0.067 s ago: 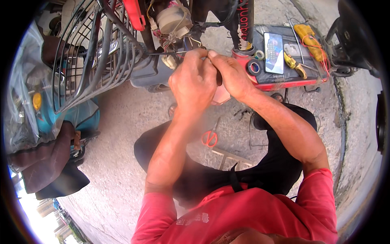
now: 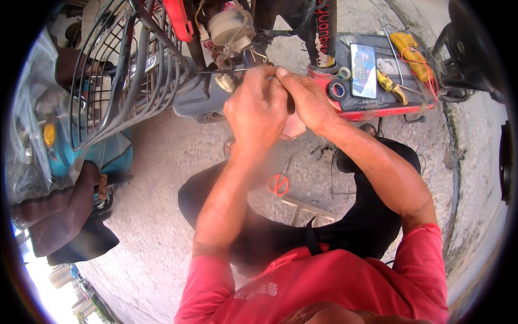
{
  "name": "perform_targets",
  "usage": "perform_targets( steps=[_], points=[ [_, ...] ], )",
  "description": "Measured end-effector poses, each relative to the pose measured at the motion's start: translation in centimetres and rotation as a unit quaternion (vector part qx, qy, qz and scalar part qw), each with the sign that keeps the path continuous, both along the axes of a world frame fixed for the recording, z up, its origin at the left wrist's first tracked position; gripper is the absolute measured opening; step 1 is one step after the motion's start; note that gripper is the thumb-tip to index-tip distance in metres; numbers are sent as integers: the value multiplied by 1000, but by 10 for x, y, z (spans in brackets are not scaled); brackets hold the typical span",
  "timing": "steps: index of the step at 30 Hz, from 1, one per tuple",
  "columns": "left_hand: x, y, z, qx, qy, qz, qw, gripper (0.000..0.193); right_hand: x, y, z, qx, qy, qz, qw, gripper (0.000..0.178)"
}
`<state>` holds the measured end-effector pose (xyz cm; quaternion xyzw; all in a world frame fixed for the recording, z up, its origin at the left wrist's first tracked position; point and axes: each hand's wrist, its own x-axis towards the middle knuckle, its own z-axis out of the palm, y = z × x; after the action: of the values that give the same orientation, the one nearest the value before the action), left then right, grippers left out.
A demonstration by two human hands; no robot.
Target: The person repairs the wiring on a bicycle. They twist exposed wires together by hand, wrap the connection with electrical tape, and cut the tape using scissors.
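Note:
My left hand (image 2: 258, 108) and my right hand (image 2: 310, 102) meet at the fingertips in front of an opened electric bike. Both are closed, thumbs and forefingers pinched together. A thin dark wire (image 2: 224, 71) runs from beside the basket into the fingers of my left hand. Whatever my right fingertips pinch is hidden behind the fingers. Just beyond my left hand hang a white plug connector (image 2: 224, 82) and a bundle of loose wires (image 2: 229, 53), below a round grey housing (image 2: 231, 26).
A black wire basket (image 2: 116, 81) stands at left. On the bike's footboard (image 2: 372, 112) lie a phone (image 2: 363, 70), tape rolls (image 2: 337, 90), yellow-handled pliers (image 2: 392, 86) and a yellow multimeter (image 2: 413, 54). Orange-handled scissors (image 2: 278, 184) lie on the ground between my legs.

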<state>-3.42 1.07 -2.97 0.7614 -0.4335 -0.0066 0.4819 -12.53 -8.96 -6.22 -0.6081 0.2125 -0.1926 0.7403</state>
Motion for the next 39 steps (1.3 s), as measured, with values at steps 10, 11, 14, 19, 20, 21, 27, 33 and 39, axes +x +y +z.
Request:
perform_targets(
  steps=[10, 11, 14, 19, 20, 21, 27, 33, 39],
  points=[
    [2, 0, 3, 8, 23, 2, 1000, 19, 1, -2, 5, 4, -1, -1, 1000, 52],
    [2, 1, 2, 6, 22, 1, 1000, 19, 2, -3, 4, 12, -6, 0, 1000, 51],
    [3, 1, 1, -8, 32, -4, 999, 20, 3, 0, 9, 40, -18, -5, 999, 47],
    [-1, 4, 11, 7, 153, 4, 988, 20, 5, 3, 12, 52, -16, -9, 998, 45],
    [-2, 4, 14, 9, 165, 3, 986, 20, 5, 3, 11, 46, -13, -9, 999, 45],
    [-3, 5, 16, 11, 177, 2, 984, 20, 4, 2, 11, 39, -11, -9, 999, 45],
    [0, 9, 11, 14, 199, -7, 980, 21, 4, 7, 10, 34, -15, -24, 999, 46],
    [-3, 9, 13, -43, 264, -35, 963, 20, 2, 9, 19, 87, -26, -18, 996, 42],
    [-3, 13, 17, -45, 299, -38, 953, 19, 1, 6, 18, 56, -23, 1, 998, 40]
  ],
)
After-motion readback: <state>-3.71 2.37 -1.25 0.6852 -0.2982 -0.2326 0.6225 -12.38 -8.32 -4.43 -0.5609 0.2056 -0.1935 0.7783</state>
